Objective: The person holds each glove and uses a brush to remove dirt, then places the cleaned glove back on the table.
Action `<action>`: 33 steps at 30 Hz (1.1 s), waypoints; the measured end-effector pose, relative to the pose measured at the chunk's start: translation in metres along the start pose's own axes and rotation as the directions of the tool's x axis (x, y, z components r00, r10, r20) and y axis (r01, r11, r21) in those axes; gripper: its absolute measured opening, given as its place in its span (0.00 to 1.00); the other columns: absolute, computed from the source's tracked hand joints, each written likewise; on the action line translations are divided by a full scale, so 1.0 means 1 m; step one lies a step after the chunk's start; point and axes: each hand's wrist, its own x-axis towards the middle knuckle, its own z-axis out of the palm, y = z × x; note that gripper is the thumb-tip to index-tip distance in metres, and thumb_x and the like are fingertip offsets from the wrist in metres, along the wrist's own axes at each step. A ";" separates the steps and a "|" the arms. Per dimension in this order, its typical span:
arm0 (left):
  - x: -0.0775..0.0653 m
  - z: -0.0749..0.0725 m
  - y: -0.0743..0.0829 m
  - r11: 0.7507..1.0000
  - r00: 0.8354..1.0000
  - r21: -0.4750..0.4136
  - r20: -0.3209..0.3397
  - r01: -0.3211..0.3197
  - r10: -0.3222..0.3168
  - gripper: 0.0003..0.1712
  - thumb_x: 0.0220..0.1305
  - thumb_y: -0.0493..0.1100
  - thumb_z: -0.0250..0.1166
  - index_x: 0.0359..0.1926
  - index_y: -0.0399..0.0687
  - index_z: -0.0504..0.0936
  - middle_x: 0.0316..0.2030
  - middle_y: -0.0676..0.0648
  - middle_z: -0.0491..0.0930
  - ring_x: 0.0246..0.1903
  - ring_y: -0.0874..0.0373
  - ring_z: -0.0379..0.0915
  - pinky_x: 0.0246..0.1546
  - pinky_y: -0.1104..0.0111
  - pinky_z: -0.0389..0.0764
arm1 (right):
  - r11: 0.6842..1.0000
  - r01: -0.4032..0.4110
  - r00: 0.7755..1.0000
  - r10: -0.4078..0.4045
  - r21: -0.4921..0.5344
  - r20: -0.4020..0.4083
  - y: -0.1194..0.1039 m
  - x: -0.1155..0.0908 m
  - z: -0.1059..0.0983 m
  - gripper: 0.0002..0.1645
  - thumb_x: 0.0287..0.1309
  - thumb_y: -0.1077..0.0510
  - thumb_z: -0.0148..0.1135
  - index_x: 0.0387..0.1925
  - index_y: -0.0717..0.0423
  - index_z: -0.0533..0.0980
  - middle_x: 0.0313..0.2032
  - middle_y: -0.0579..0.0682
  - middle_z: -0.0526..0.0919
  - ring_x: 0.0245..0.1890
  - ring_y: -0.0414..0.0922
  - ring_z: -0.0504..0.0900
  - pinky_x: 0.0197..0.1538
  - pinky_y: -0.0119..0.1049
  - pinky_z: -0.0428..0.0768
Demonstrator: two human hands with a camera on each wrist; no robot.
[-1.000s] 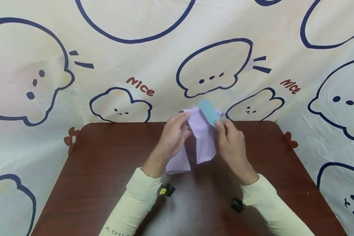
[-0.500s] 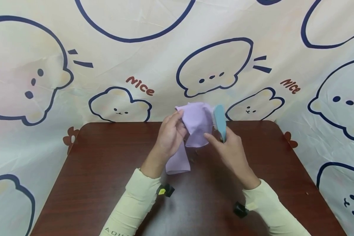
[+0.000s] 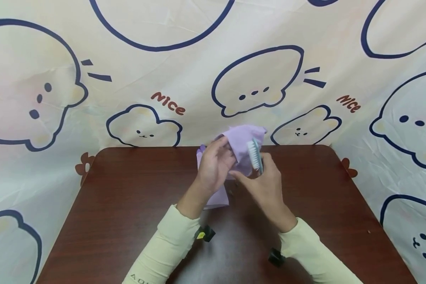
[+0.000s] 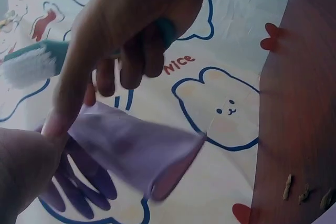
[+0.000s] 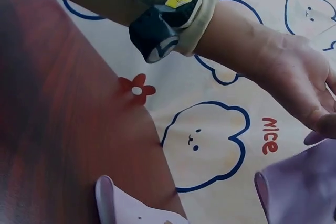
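Head view, brush (image 3: 255, 156) now turned bristle-side to camera, by purple glove (image 3: 244, 140), right grip (image 3: 267, 188) holding brush, left grip (image 3: 213, 167) holding glove

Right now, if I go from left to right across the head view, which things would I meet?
Left reddish-brown flower print, left "Nice" lettering, left hand, light-blue bristle brush, right reddish-brown flower print.

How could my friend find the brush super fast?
Start at the big brown table and go to the middle of its far edge. The brush is there, in the right hand. It's blue-green with white bristles; the purple glove beside it has none.
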 end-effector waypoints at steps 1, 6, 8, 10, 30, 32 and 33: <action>0.000 0.001 -0.001 1.000 1.000 -0.002 0.006 -0.011 0.011 0.31 0.78 0.45 0.36 0.73 0.30 0.59 0.65 0.42 0.69 0.68 0.52 0.65 0.76 0.55 0.59 | 1.000 0.010 1.000 -0.010 -0.022 -0.026 0.000 0.001 0.001 0.46 0.40 0.48 0.87 0.57 0.59 0.71 0.39 0.53 0.76 0.35 0.43 0.73 0.31 0.32 0.72; -0.002 0.002 -0.003 0.996 0.997 -0.045 0.007 -0.073 0.074 0.34 0.75 0.46 0.34 0.74 0.30 0.54 0.70 0.39 0.64 0.72 0.50 0.59 0.78 0.53 0.53 | 0.990 0.066 0.990 -0.080 -0.121 -0.113 -0.001 0.005 0.006 0.49 0.38 0.48 0.88 0.60 0.62 0.71 0.45 0.58 0.73 0.41 0.48 0.72 0.34 0.38 0.75; -0.003 0.004 -0.003 0.994 0.995 -0.056 0.020 -0.095 0.096 0.35 0.74 0.45 0.34 0.75 0.31 0.51 0.74 0.38 0.59 0.75 0.49 0.54 0.80 0.52 0.49 | 0.986 0.084 0.987 -0.102 -0.142 -0.124 0.000 0.006 0.007 0.47 0.41 0.49 0.86 0.59 0.62 0.72 0.46 0.58 0.73 0.43 0.49 0.74 0.36 0.41 0.79; -0.005 0.005 -0.003 0.991 0.992 -0.057 0.046 -0.119 0.121 0.36 0.72 0.44 0.33 0.76 0.30 0.48 0.76 0.37 0.54 0.77 0.48 0.49 0.81 0.52 0.45 | 0.983 0.098 0.984 -0.120 -0.156 -0.134 0.001 0.006 0.009 0.44 0.43 0.50 0.84 0.58 0.63 0.72 0.47 0.59 0.74 0.44 0.51 0.76 0.38 0.45 0.82; -0.011 0.008 0.000 0.962 0.941 0.109 -0.207 -0.250 0.268 0.40 0.56 0.26 0.42 0.74 0.30 0.55 0.69 0.37 0.64 0.66 0.52 0.65 0.66 0.69 0.70 | 0.936 0.284 0.937 -0.317 -0.207 -0.149 0.007 0.017 -0.003 0.06 0.54 0.70 0.72 0.30 0.65 0.80 0.19 0.53 0.72 0.21 0.45 0.71 0.27 0.38 0.75; -0.008 0.000 -0.005 0.971 0.891 0.087 -0.386 -0.222 0.238 0.41 0.51 0.23 0.42 0.71 0.30 0.59 0.63 0.38 0.69 0.54 0.55 0.70 0.48 0.73 0.74 | 0.928 0.288 0.947 -0.313 -0.237 -0.074 0.000 0.020 -0.012 0.08 0.51 0.72 0.72 0.28 0.63 0.79 0.18 0.50 0.63 0.21 0.44 0.62 0.26 0.36 0.63; -0.007 -0.004 -0.009 0.979 0.866 0.063 -0.458 -0.193 0.200 0.43 0.49 0.22 0.42 0.71 0.32 0.60 0.62 0.39 0.70 0.49 0.55 0.69 0.43 0.72 0.71 | 0.922 0.290 0.952 -0.306 -0.259 -0.024 -0.004 0.022 -0.016 0.09 0.50 0.71 0.73 0.28 0.62 0.78 0.17 0.49 0.60 0.21 0.43 0.61 0.26 0.35 0.61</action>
